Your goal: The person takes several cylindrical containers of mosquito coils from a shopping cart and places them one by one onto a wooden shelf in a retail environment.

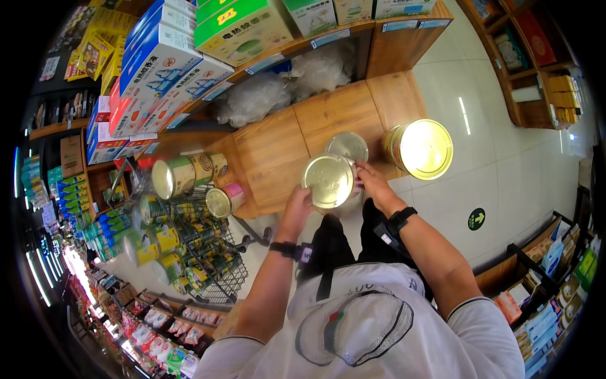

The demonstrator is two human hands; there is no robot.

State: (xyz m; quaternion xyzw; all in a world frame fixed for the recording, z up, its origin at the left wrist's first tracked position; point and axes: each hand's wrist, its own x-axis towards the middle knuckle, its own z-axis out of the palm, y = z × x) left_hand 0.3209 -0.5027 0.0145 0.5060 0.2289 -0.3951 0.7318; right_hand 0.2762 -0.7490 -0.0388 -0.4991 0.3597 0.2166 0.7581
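Between both hands I hold a round tin (327, 181) with a pale gold metal lid. My left hand (297, 208) grips its lower left side, the thumb at the rim. On the right side, by the rim, are the fingers of my right hand (376, 185). Just beyond the held tin, another round silvery lid (348, 147) shows, partly covered by it; whether the two touch I cannot tell. To the right, a taller tin or stack with a bright gold lid (426, 149) stands at the wooden ledge's edge. A smaller pink tin (225, 200) is at the ledge's left end.
A wire shopping cart (227, 279) full of green and yellow tins stands at the left, with a tin stack (182, 174) by its top. Beyond the wooden ledge (265, 151), shelves hold boxes (246, 33) and clear plastic bags (258, 100). Tiled floor (454, 199) lies right.
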